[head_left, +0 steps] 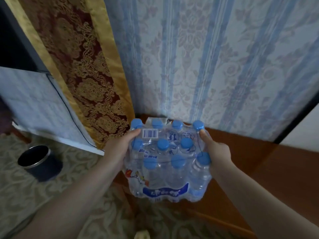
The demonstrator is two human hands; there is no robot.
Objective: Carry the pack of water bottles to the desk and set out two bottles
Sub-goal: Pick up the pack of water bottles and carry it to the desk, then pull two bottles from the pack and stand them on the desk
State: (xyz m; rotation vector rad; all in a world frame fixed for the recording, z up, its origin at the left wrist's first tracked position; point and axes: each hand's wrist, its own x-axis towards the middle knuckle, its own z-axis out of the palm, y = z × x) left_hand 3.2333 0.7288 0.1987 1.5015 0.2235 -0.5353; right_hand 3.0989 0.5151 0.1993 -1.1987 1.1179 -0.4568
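Scanning from the left, we see a dark round bin (pixel 37 162) standing on the patterned carpet (pixel 20 187), and above it a pale quilted cover (pixel 34 104) whose far-left end is blurred and cut off by the frame. Next comes a maroon and gold brocade drape (pixel 81 69) hanging down beside blue striped floral wallpaper (pixel 207 57).

Our left hand (pixel 119 149) clasps the left side of the pack of water bottles (pixel 168 161), thumb lying on top near the barcode label; the fingers are hidden beneath the plastic. Our right hand (pixel 218 152) clasps the right side, thumb pressed up by a blue cap, fingers likewise out of sight. So each grip is closed on the pack.

The pack sits in the middle, held between both hands above a brown wooden surface (pixel 259 161) by the wall. We cannot tell whether its base touches the wood. The printed wrap is too blurred to read. A dark edge and a pale panel (pixel 303 128) at far right are cut off.
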